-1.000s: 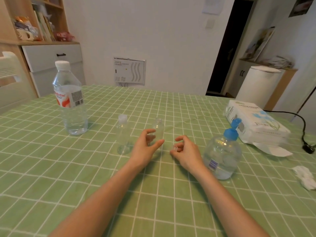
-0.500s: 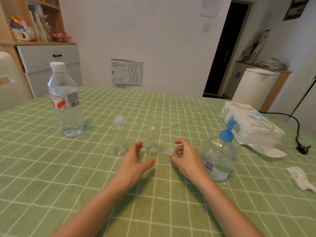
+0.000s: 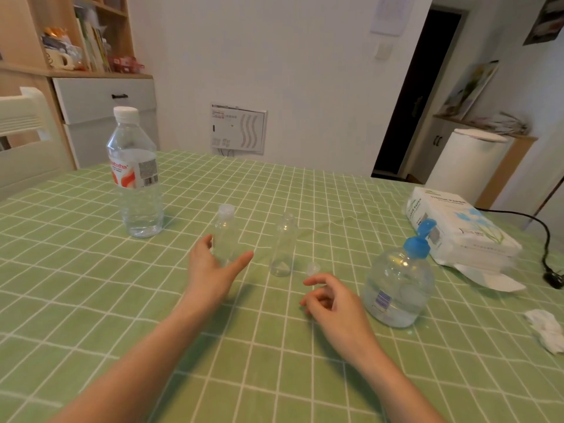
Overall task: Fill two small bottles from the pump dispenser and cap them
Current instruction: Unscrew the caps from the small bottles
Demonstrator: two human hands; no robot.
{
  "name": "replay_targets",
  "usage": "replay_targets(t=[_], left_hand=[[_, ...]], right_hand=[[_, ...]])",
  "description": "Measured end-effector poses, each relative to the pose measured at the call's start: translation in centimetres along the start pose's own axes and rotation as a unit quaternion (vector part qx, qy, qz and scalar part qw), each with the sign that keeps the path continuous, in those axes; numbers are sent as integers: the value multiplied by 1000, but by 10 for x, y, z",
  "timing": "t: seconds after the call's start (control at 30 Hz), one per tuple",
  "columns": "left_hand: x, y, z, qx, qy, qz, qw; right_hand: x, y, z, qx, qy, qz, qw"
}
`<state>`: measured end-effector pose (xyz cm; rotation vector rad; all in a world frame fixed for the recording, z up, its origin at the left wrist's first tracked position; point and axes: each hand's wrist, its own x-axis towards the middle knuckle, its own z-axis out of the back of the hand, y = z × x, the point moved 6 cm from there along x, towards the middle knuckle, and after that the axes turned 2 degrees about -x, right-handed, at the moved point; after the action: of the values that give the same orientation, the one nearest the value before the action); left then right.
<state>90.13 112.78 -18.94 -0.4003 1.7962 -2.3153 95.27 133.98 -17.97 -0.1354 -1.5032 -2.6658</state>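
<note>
- Nearest is the right hand (image 3: 332, 300), low over the counter (image 3: 91, 315), fingers loosely curled and holding nothing. I'd leave it free, since it'll probably be wanted for twisting a cap.
- Just to its right stands the pump dispenser (image 3: 399, 285), with a blue pump on top and clear liquid in the lower part. It's within easy reach, so there's no need to drag it anywhere.
- The left hand (image 3: 213, 270) is open, thumb out one side and fingers the other, cupping round the foot of the capped small bottle (image 3: 225, 236). I can't tell if skin is actually on plastic.
- The loose cap (image 3: 312, 267) lies on the counter just past the right fingertips, beside the uncapped small bottle (image 3: 282, 245). It's tiny and see-through, so easy to flick away. Mind it.
- My read is that the step is getting hold of the capped one so it can be opened. Grip low around the body, not the neck. These bottles look light and tippy, and the open one stands near, so don't sweep the thumb into it.
- Keep it upright on the counter while the other hand twists, then park that cap next to the first.
- Further back are the tissue pack (image 3: 457, 233) on the right and the big water bottle (image 3: 135, 178) on the left, both well apart from the action.
</note>
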Motion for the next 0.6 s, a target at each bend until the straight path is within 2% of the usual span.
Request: replay_targets(t=[0.2,0.37,0.47,0.6], left_hand=[[8,-7,-9,-1,0,-38,999],[-29,-24,-3,-10,26,-128,991],[-60,-31,-8,-7,92,-172,981],[-85,-29,-16,83,164,-231,955]], right_hand=[[-1,0,-4,-6,27,6,1000],[-1,11,2,30,40,36,998],[0,29,10,69,40,79,994],[-5,45,11,115,73,114,984]])
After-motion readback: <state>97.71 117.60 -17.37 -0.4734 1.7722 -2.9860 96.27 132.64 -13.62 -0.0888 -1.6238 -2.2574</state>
